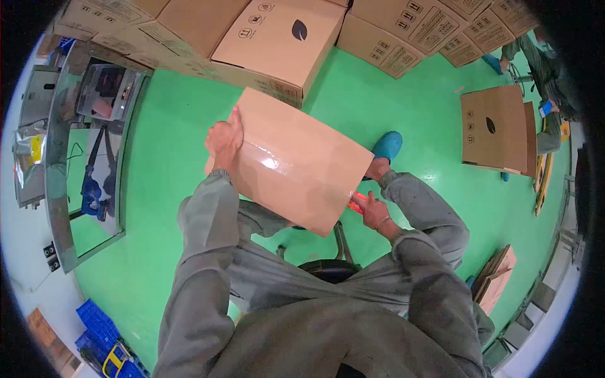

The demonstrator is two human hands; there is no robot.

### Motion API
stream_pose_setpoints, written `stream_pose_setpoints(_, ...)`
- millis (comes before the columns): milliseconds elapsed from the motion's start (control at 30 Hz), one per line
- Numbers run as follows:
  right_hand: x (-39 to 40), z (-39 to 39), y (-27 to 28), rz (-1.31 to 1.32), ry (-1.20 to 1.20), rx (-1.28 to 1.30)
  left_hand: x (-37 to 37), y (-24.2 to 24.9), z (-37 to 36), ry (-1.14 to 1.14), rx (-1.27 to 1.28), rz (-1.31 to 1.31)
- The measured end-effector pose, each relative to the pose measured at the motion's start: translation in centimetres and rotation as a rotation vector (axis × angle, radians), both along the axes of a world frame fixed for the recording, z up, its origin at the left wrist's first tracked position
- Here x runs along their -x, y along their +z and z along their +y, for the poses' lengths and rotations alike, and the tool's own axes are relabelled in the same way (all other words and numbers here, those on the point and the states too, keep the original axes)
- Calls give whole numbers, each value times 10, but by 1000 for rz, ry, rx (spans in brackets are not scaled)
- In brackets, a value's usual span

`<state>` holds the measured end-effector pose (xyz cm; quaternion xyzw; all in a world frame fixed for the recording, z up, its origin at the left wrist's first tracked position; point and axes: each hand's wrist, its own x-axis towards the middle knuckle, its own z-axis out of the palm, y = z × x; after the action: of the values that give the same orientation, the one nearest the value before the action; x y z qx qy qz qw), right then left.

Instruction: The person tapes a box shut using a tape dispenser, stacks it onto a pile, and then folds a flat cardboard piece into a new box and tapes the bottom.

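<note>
Gripping the cardboard box (293,167) at frame centre, the left hand (224,140) clasps its upper edge; the right hand (373,211) holds an orange tool (357,205) at its lower right.

Stacked cartons (277,38) are lining the top edge of the green floor (353,107). Single box w/ leaf logo (495,129) is standing at right. Steel bench (75,164) is sitting at left, blue crates (101,331) below it; flat cardboard (498,277) is leaning at lower right.
</note>
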<state>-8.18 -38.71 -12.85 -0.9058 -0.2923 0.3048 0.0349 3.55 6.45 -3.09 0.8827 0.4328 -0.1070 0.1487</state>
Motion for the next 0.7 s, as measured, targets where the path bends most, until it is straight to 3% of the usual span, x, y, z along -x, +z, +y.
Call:
stream_pose_setpoints(100, 11, 28, -6, -159, 25, 340, 5, -5, 9, 9, 16, -11)
stream_pose_setpoints(167, 35, 10, -1, -161, -58, 236, 12, 15, 6, -9, 111, -32)
stream_pose_setpoints(233, 19, 13, 1, -97, -166, 21, 18, 1, 16, -13, 12, -53)
stream_pose_setpoints(300, 2, 15, 92, 285, -434, -68, 24, 15, 15, 13, 0, -88)
stream_pose_setpoints(367, 12, -12, 77, 659, -1111, -614, 29, 23, 17, 20, 85, -95)
stream_pose_setpoints(433, 40, -9, 44, 1200, -1461, -1366, 35, 19, 18, 29, 148, -109)
stream_pose_setpoints(567, 47, 65, 105, 931, -1423, -1462, 65, 27, -14, -129, 36, -166)
stream_pose_setpoints(700, 75, 49, 208, 682, -1258, -1499, 111, 127, -41, -167, 92, -232)
